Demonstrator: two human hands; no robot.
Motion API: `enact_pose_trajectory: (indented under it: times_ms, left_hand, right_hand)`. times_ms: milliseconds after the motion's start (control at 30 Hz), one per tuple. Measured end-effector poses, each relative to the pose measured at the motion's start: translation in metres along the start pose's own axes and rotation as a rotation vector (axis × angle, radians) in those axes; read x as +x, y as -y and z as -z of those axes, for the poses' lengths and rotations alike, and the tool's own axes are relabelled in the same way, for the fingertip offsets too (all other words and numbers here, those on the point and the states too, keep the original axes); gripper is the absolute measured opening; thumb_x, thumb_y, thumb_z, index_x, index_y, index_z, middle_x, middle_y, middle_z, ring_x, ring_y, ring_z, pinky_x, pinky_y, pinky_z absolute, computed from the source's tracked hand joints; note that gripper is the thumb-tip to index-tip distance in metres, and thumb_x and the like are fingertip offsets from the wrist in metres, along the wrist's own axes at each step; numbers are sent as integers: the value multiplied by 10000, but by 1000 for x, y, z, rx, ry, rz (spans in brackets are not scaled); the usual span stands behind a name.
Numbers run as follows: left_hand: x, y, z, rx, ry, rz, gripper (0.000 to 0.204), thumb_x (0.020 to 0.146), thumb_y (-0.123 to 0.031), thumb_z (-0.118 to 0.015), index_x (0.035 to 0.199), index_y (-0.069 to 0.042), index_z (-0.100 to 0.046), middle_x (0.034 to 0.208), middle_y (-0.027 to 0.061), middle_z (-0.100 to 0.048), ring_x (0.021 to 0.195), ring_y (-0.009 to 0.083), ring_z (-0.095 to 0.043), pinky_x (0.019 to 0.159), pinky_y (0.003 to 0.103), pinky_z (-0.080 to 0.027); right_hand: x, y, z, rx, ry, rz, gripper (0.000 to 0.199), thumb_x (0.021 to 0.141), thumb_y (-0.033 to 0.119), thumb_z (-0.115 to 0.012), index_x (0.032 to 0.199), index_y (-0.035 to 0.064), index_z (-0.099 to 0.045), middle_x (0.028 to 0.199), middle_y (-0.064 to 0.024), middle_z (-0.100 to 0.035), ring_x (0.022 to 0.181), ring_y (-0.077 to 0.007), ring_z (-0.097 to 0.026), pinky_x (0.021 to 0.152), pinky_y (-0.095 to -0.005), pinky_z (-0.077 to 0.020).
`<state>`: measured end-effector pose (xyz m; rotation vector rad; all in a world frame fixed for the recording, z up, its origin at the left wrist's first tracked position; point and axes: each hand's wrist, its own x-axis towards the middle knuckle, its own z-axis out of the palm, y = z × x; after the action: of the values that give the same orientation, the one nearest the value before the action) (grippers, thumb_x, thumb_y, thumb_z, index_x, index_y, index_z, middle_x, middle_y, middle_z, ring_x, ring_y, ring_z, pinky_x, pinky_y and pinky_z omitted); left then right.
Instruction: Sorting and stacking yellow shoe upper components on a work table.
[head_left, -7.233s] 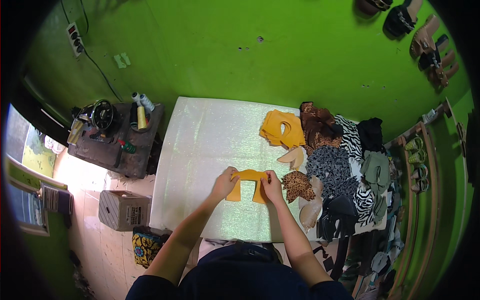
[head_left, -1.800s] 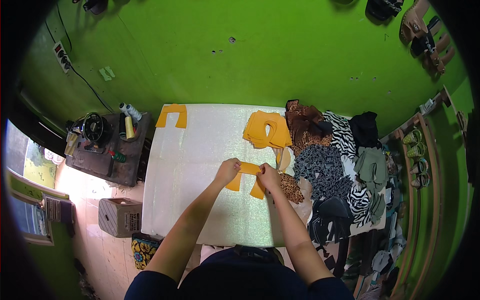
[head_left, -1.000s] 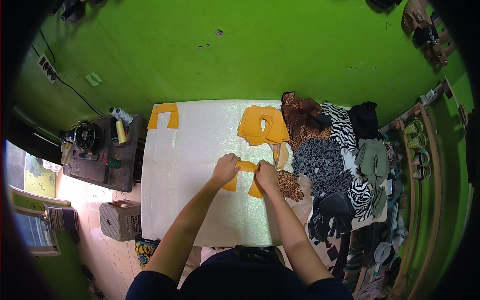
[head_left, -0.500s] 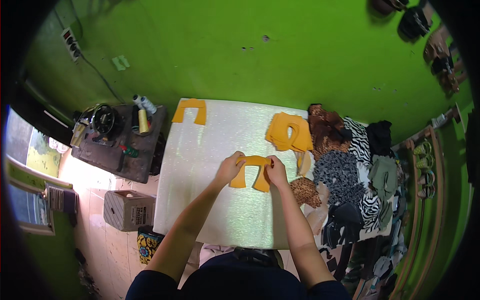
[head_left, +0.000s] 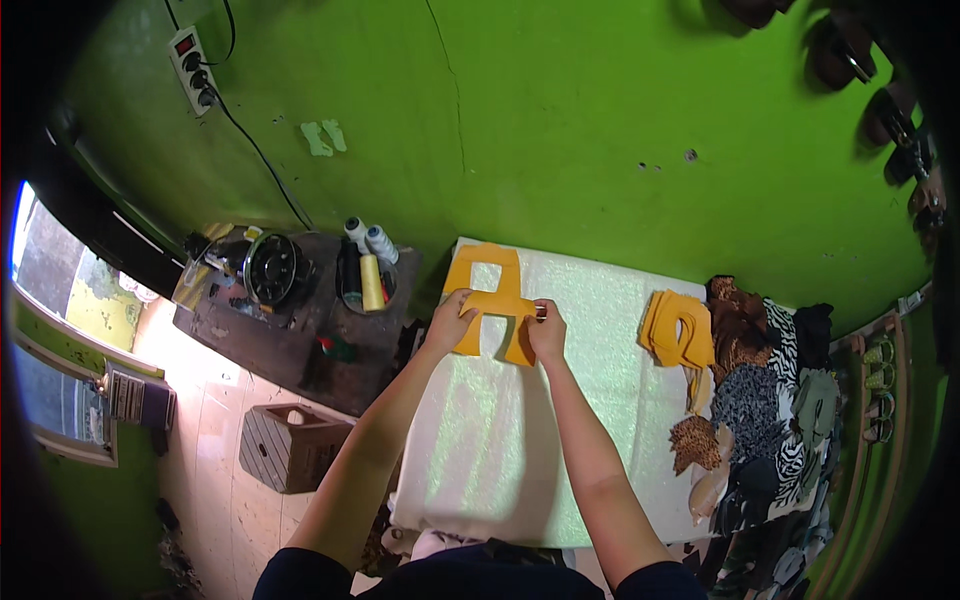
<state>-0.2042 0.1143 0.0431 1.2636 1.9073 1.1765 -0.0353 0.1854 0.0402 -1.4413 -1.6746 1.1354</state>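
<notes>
My left hand and my right hand each grip an edge of an orange cut-out piece shaped like an arch with two legs. I hold it over the far left corner of the white-covered table. It partly overlaps another orange cut-out piece lying flat at that corner. A stack of more orange pieces lies on the right side of the table.
Patterned fabric pieces in leopard and zebra print are piled at the table's right. A dark side table to the left holds thread spools and a round black device. A box stands on the floor. The green wall rises behind.
Both hands have carried the orange piece from the middle of the table to its far left corner, over the piece lying there.
</notes>
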Motion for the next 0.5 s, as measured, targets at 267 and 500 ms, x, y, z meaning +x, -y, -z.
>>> enact_pose_trajectory:
  times_ms: [267,500]
  left_hand:
    - [69,40,17,166,-164,-89,310,734,-54,-623,1016,4,-508,1000,209,-572,936,361,-546,789,380,-453]
    - [84,60,18,284,-155,-46,321,737,-80,-620,1033,-8,-518,990,197,-548,909,374,-537,782,406,-449]
  right_hand:
    - [60,15,-67,-189,-119,122,278,719,12,-553,997,-3,-561,902,-183,-558,811,-313,-564,734,-369,-460]
    - [67,12,-88,-268,-168,134,194,732,34,-562,922,-3,-579,901,-182,-533,824,-336,-536,735,-385,-453]
